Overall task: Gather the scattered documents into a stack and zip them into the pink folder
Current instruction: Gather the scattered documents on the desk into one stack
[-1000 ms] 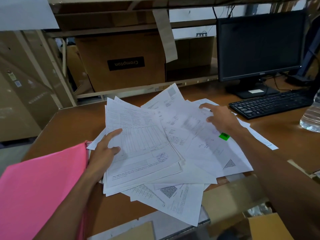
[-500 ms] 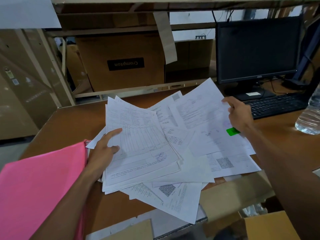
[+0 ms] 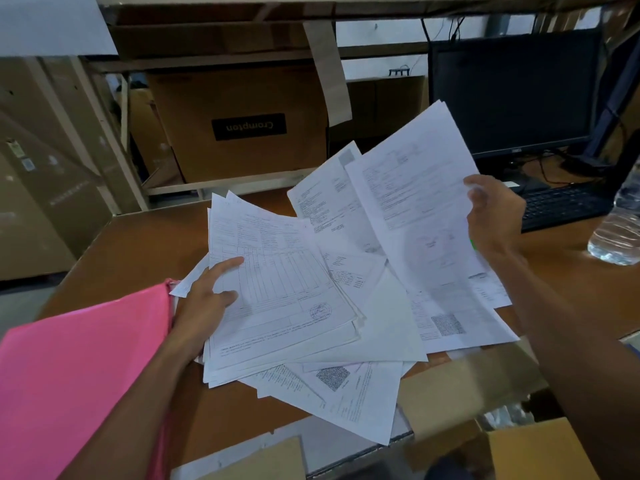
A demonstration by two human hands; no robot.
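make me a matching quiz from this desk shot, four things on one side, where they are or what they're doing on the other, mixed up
1 pink folder
2 water bottle
3 right hand
4 left hand

a grips raised sheets
b far right of the desk
c lies on the gridded form
d lower left, beside the forearm

Pairs: 1-d, 2-b, 3-a, 4-c
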